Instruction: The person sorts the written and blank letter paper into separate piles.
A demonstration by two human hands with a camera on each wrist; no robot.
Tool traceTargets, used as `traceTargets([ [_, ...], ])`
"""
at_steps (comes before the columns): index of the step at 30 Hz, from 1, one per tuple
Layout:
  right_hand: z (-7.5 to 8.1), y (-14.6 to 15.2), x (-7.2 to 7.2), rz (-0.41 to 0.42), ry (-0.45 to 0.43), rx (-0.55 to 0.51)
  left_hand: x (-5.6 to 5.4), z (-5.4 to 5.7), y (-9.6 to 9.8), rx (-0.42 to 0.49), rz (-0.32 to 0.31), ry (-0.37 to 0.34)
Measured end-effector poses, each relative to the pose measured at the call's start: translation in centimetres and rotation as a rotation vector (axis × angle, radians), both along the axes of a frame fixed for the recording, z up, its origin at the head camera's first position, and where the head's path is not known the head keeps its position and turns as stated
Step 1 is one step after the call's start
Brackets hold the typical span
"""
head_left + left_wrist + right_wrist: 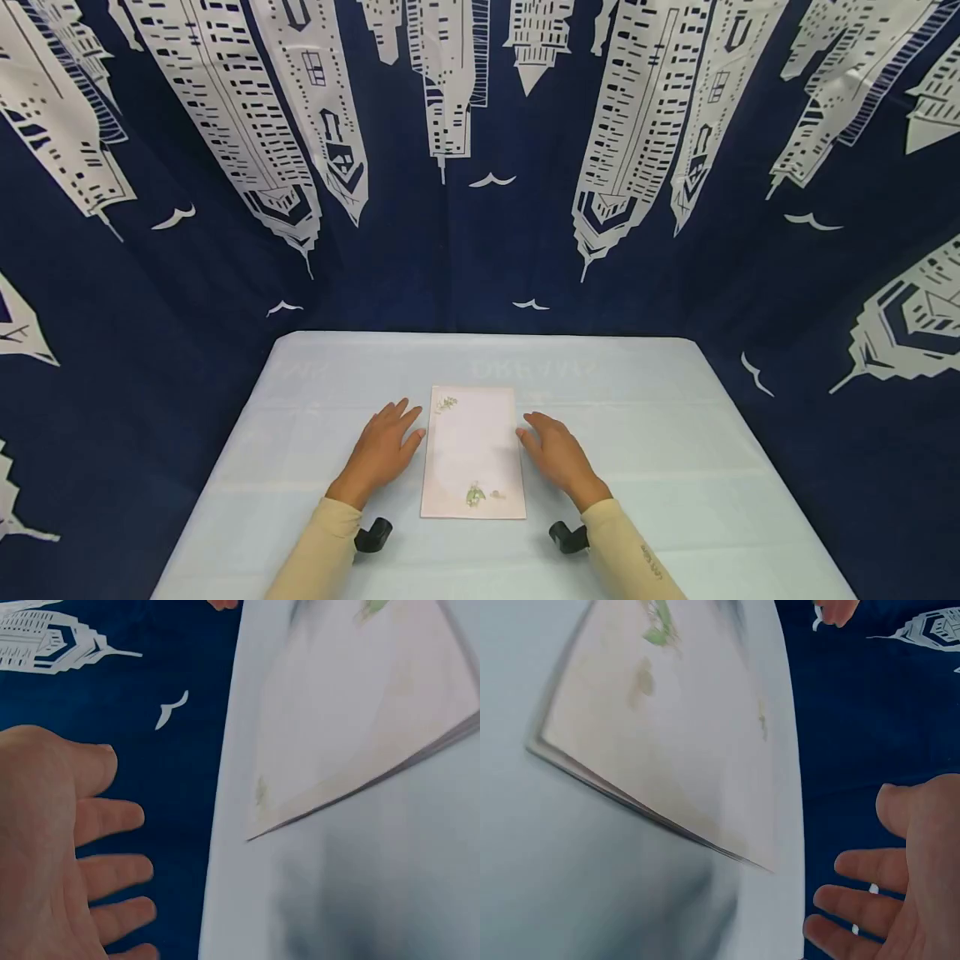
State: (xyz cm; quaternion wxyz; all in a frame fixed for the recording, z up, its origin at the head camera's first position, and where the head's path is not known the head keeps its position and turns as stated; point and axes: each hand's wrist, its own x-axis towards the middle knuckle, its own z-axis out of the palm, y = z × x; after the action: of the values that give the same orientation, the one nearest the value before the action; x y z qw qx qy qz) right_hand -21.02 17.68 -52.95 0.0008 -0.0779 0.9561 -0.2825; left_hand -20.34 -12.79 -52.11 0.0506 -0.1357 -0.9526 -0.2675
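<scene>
Head view shows a pale pink booklet (474, 452) on the white table (637, 392), below the centre of the frame, its long axis running up and down, short edges toward top and bottom. A small leafy print (447, 403) marks its upper-left corner, a larger green sprig (476, 495) sits near its bottom edge. The left hand (384, 446) and right hand (557, 454) flank it, thumbs just beside its long edges; each grip is loosely spread, holding nothing. In the left wrist view its near long edge slants down to the lower left; in the right wrist view, to the lower right
</scene>
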Motion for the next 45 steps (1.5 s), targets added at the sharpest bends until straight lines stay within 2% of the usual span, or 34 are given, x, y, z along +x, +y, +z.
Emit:
traceTargets([
  [4,-0.8,-0.4,0.2,-0.057,-0.05,-0.05,0.3,-1.1,0.7,0.055,0.035,-0.084],
  [9,-1.8,-0.6,0.4,-0.095,-0.056,-0.094,0.5,-2.4,1.6,0.118,0.097,-0.148],
  [17,-3.4,-1.0,1.4,-0.116,-0.094,-0.13,1.7,-3.7,2.4,0.156,0.168,-0.166],
  [25,-4.0,-1.8,2.3,-0.135,-0.052,-0.154,2.7,-4.5,3.9,0.231,0.216,-0.183],
  [28,-3.9,-2.1,2.5,-0.145,-0.066,-0.165,3.1,-4.4,4.5,0.251,0.218,-0.159],
  [32,-3.8,-2.4,2.9,-0.154,-0.075,-0.159,3.6,-4.6,5.1,0.249,0.198,-0.094],
  [37,-3.7,-2.4,3.4,-0.144,0.038,-0.136,3.9,-5.0,5.5,0.215,0.197,0.02],
  [40,-3.9,-2.3,3.4,-0.168,0.111,-0.183,3.9,-5.2,5.7,0.28,0.212,0.071],
  [45,-4.4,-2.1,3.0,-0.227,0.118,-0.34,3.8,-5.7,5.9,0.408,0.263,0.084],
])
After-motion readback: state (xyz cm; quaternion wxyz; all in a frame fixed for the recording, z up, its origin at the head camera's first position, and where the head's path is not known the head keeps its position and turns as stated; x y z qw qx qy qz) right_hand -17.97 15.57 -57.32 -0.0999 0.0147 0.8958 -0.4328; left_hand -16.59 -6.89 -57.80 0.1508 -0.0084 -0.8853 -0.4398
